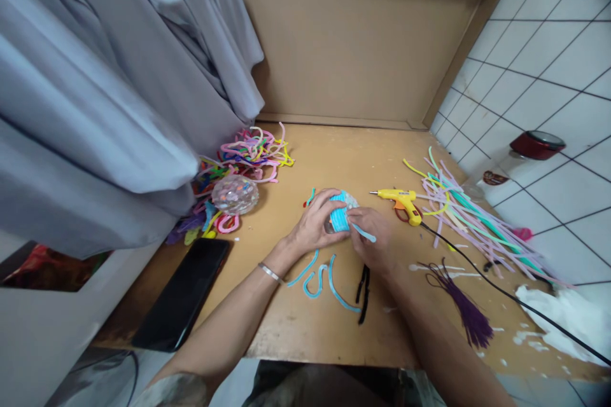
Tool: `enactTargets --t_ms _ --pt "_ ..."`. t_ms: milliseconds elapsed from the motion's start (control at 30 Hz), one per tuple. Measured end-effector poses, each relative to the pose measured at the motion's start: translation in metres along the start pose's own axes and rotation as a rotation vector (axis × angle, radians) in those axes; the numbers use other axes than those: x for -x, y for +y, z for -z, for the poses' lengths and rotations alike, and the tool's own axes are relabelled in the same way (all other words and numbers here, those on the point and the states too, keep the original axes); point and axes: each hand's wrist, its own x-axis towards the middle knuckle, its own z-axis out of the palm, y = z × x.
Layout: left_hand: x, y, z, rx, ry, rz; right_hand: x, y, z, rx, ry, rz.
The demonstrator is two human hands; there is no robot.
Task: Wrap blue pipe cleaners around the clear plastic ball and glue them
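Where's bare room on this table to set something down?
Mostly the far middle of the table, between the cardboard, colourful pile and glue gun; a smaller patch lies between the phone and left hand. Crowded: the right, with pale strips, and around the blue strips.

You have three loose light-blue fuzzy strips (313, 296) nearest you, one yellow plastic glue gun (403, 198), one flat black phone (184, 296).
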Motion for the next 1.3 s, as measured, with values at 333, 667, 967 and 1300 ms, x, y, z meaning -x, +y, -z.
enactTargets --t_ms 333,667,967,1300 --pt "-0.0005 0.0001 -0.0032 -0.043 -0.036 0.049 -0.0010 0.0026 -0.0010 -0.046 -0.002 -0.063" --pt "-0.0017 -0.0019 -0.0076 -0.020 0.053 -0.015 0.0000 -0.0001 -0.0020 -0.114 -0.024 -0.103" --pt "-0.0013 -0.0013 -0.0069 0.015 0.059 0.024 0.0032 0.0007 -0.0022 -0.117 -0.057 -0.120" --pt "-0.0042 0.0007 -0.0023 0.009 -0.022 0.059 0.0046 0.0007 -0.0036 -0.097 -0.044 -0.196"
